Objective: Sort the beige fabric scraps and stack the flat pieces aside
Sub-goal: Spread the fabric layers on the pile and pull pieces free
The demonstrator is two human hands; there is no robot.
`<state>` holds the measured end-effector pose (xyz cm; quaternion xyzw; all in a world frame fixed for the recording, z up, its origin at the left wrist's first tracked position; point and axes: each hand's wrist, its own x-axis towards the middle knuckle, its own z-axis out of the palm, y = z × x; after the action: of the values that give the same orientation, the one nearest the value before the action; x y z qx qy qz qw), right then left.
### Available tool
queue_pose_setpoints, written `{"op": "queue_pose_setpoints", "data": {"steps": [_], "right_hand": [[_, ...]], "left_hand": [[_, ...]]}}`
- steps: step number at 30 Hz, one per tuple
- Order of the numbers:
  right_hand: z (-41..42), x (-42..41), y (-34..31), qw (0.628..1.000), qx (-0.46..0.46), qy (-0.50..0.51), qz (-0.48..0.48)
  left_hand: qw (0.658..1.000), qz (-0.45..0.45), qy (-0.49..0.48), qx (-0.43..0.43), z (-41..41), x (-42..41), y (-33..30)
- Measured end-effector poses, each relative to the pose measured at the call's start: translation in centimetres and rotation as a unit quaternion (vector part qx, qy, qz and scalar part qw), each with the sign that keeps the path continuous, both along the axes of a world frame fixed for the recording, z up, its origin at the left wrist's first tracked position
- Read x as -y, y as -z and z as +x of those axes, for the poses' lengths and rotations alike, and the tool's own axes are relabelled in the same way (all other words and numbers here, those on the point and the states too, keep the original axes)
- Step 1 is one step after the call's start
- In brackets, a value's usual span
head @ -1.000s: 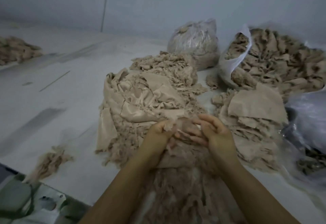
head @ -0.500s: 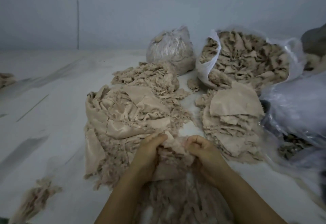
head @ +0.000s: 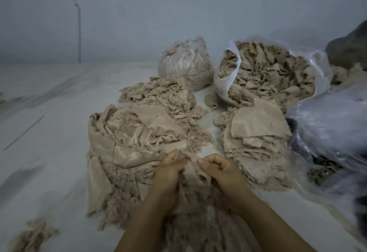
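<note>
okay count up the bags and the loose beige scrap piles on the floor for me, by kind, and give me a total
Tied clear bag of scraps: 1
Open white bag of scraps: 1
Empty-looking clear plastic bag at right: 1
Flat-piece stack: 1
Crumpled loose piles: 3, the big pile, shredded pile, small clump
Total: 7

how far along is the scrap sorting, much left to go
Partly done. A stack of flat pieces already lies to the right. In hand: the left hand and right hand both grip one scrap from the heap in front. Left: the big crumpled pile on the left, the frayed scraps beneath the forearms, and an open bag full of scraps behind the stack.
</note>
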<state>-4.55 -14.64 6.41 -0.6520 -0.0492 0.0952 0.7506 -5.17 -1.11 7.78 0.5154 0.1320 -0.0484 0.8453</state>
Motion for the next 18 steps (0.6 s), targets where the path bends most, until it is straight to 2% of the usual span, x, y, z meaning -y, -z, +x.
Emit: {"op": "queue_pose_setpoints", "data": {"steps": [3,6,9,14,18], "right_hand": [[0.1,-0.5,0.7,0.997,0.056,0.043,-0.036],[-0.1,-1.3,0.8,0.998,0.044,0.015,-0.049],[0.0,-1.1,1.2,0.998,0.024,0.040,-0.033],[0.6,-0.2,1.1,0.987,-0.077,0.097,0.102],[0.6,0.3,1.0,0.980,-0.057,0.174,0.075]], "left_hand": [[0.995,0.088,-0.047,0.001,0.7,0.5,0.0],[0.982,0.187,-0.002,0.037,0.6,0.9,0.0],[0.984,0.177,0.004,0.032,0.4,0.5,-0.4],[0.981,0.191,0.021,-0.009,0.3,-0.5,-0.1],[0.987,0.153,0.053,-0.021,0.2,-0.9,0.3]]}}
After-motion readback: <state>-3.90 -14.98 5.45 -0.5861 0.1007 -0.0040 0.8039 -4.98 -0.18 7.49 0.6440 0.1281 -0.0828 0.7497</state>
